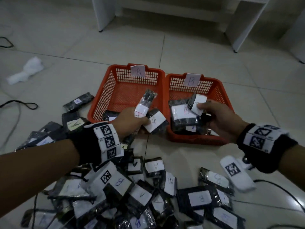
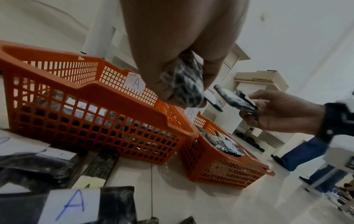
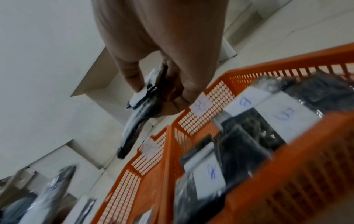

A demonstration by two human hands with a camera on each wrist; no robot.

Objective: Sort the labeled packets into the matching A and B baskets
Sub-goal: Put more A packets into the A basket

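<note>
Two orange baskets side by side on the tile floor – A basket [image 1: 113, 76] at 12 o'clock, B basket [image 1: 221, 90] touching it at 1 o'clock. Loose packet pile [image 1: 140, 194] fills 6 o'clock under both forearms, too many overlapping to count. White cloth [image 1: 26, 70] at 10, black cables [image 1: 19, 104] at 9, white furniture legs [image 1: 104, 14] at 12 far back.

Left hand [image 1: 128, 124] sits over the A basket's near rim, fingers curled round two packets – an A-labelled packet [image 1: 145, 104] pointing up at 12 and a B-labelled packet [image 1: 155, 121] angled to 2 o'clock. Right hand [image 1: 221, 119] over the B basket, thumb and fingers pinching one packet [image 1: 198, 103], label letter unreadable.

B basket holds several B packets [image 1: 183, 113], at least three labels visible. A basket holds at least one packet [image 1: 109, 115] at its near wall.
</note>
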